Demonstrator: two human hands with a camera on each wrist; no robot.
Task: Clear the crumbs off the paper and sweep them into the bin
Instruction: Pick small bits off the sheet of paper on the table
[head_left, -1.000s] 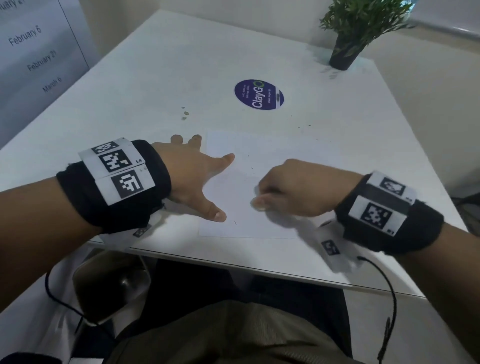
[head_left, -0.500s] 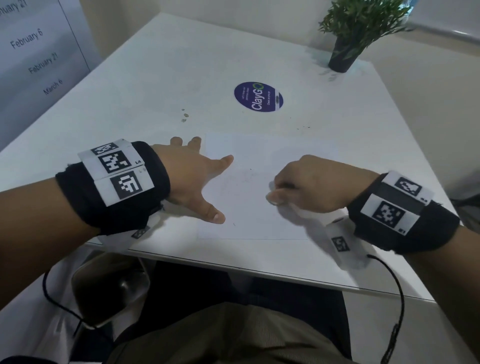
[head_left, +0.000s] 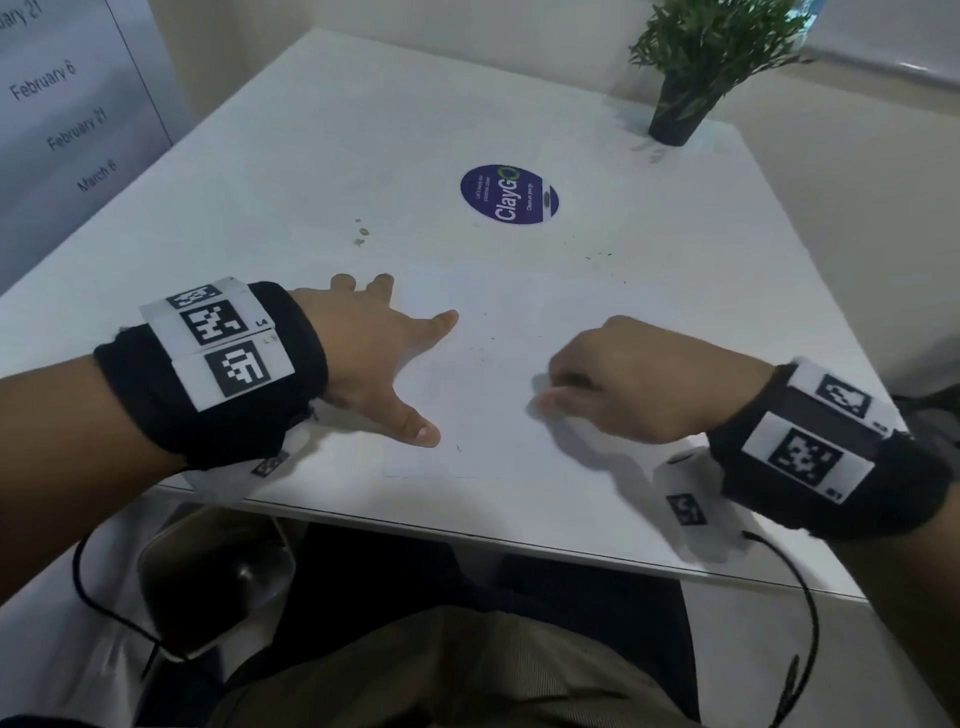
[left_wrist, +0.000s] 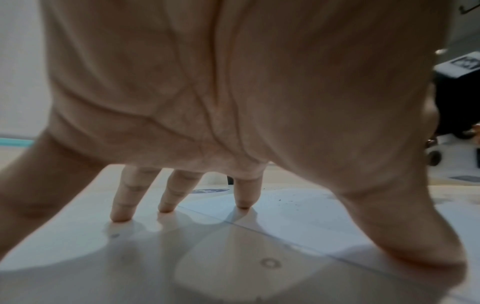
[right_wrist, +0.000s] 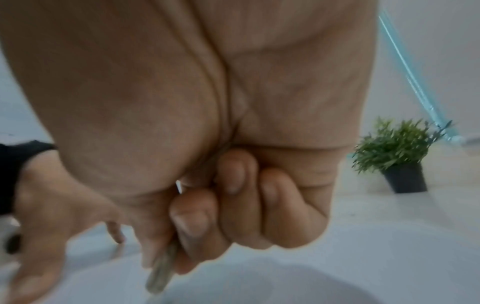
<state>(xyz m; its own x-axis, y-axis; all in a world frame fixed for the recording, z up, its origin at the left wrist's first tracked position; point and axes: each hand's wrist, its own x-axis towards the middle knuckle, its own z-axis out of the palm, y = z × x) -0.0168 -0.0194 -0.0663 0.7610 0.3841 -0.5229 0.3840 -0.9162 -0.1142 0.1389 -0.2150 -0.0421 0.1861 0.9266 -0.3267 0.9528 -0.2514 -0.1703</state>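
Observation:
A white sheet of paper (head_left: 498, 415) lies on the white table (head_left: 311, 156) near its front edge, with a few dark crumbs (head_left: 485, 348) on it. My left hand (head_left: 410, 374) is spread flat, its thumb and index finger pressing the paper's left edge (left_wrist: 311, 216); the other fingers (left_wrist: 122, 205) touch the table. My right hand (head_left: 561, 392) rests curled on the paper's right half. In the right wrist view its thumb and fingers (right_wrist: 192, 222) pinch a thin grey-green object (right_wrist: 161, 275), blurred. A grey bin (head_left: 208, 566) stands below the table's front left edge.
More specks (head_left: 361, 234) lie on the table beyond the paper, and others to the right (head_left: 597, 255). A purple round sticker (head_left: 509, 195) sits mid-table. A potted plant (head_left: 680, 104) stands at the far right corner. Cables hang from both wristbands.
My right hand slid a little to the right across the paper a second ago and has since held still. The left hand has stayed in place.

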